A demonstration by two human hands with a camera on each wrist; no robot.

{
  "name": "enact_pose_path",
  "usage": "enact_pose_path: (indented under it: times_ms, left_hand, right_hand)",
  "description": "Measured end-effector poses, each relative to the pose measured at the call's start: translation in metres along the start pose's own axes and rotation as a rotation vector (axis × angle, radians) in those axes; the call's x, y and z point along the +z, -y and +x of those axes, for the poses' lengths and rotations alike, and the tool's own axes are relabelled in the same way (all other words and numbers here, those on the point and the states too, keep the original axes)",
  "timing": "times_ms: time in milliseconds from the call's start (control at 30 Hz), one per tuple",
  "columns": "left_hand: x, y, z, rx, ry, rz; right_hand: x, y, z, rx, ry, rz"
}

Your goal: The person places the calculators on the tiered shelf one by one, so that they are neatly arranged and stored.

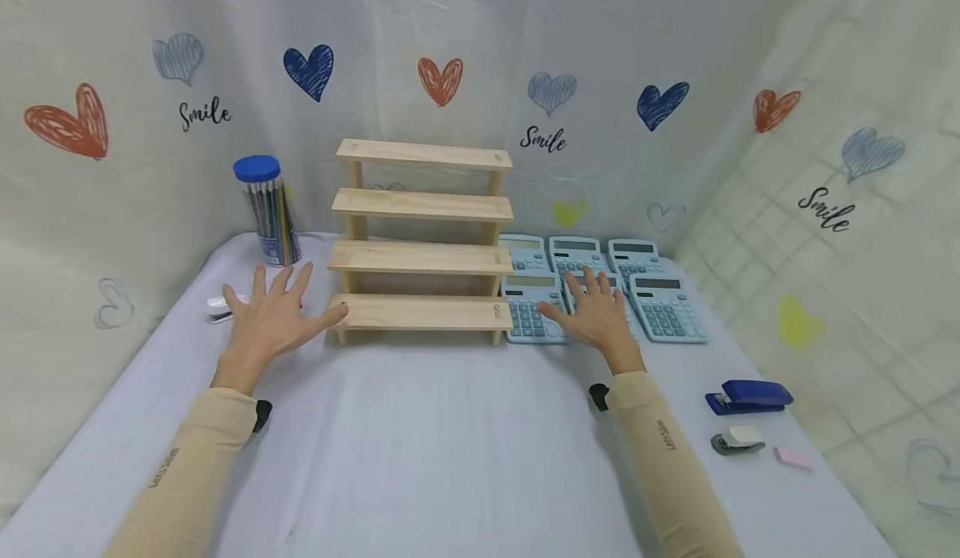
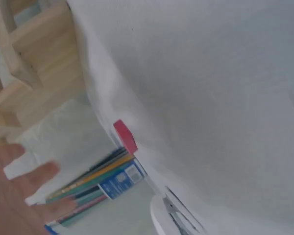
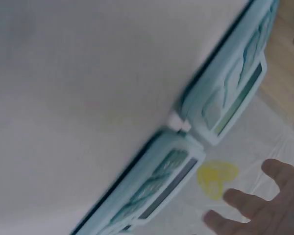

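Observation:
My left hand [image 1: 273, 322] is spread over the left of the table with nothing in it. Its thumb overlaps the bottom step of a wooden four-step rack [image 1: 420, 314] in the head view. Behind that hand stands a clear tub of pencils [image 1: 273, 216] with a blue lid; a small white stapler [image 1: 220, 311] lies to its left. My right hand [image 1: 596, 316], fingers spread and holding nothing, hovers before two rows of light-blue calculators [image 1: 667, 308], partly covering one. The right wrist view shows two calculators [image 3: 157, 181] close by, beyond them the fingers [image 3: 245, 203].
At the right lie a blue stapler [image 1: 748, 396], a small grey and white stapler [image 1: 738, 439] and a pink eraser [image 1: 793, 458]. A small red block [image 2: 125, 137] sits near the pencil tub in the left wrist view. A printed curtain [image 1: 480, 24] hangs behind the white-covered table [image 1: 420, 458].

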State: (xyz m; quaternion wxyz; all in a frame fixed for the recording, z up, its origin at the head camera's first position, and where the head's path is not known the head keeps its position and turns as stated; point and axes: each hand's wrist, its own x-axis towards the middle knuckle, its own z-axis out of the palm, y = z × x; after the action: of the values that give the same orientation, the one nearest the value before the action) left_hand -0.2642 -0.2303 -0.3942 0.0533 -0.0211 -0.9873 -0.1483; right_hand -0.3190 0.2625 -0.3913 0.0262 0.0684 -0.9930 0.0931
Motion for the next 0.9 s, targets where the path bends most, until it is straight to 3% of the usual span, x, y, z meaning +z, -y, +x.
enact_pose_path:
  times_ms: [200,333,600,900]
  left_hand:
    - [0.008,-0.009,0.003,0.085,0.083,0.052]
    - [0.014,-0.016,0.006,0.14,0.069,0.047]
    - [0.023,-0.023,0.011,0.187,-0.006,0.025]
    - [0.024,-0.022,0.012,0.174,0.006,0.01]
  right_hand:
    - [0.012,0.027,0.008,-0.01,0.069,-0.054]
    - [0.016,0.041,0.014,-0.003,0.129,-0.096]
    - [0.018,0.052,0.022,0.028,0.176,-0.195]
    - [0.026,0.062,0.023,0.129,0.29,-0.202]
